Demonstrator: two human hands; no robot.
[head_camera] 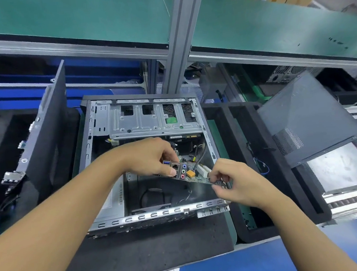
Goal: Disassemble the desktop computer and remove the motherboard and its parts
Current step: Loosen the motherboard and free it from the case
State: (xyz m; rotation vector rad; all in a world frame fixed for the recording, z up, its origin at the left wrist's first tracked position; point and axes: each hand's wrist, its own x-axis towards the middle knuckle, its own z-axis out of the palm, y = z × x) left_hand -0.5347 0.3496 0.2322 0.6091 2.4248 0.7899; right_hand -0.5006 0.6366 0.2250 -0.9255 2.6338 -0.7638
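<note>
An open desktop case [103, 162] lies on its side on a black foam pad. The motherboard [194, 175] is tilted up inside it, its rear edge with coloured audio jacks and a blue USB port facing me. My left hand [151, 156] grips the board at its port block. At the board's near right corner, my right hand [234, 180] pinches the edge. A silver drive cage [150, 120] fills the far half of the case. Loose cables [198, 155] hang behind the board.
A dark side panel [45, 133] stands on edge to the left of the case. A grey case cover [306, 121] leans at the right over a black foam tray [246, 172]. A metal post [178, 39] rises behind the case under green shelves.
</note>
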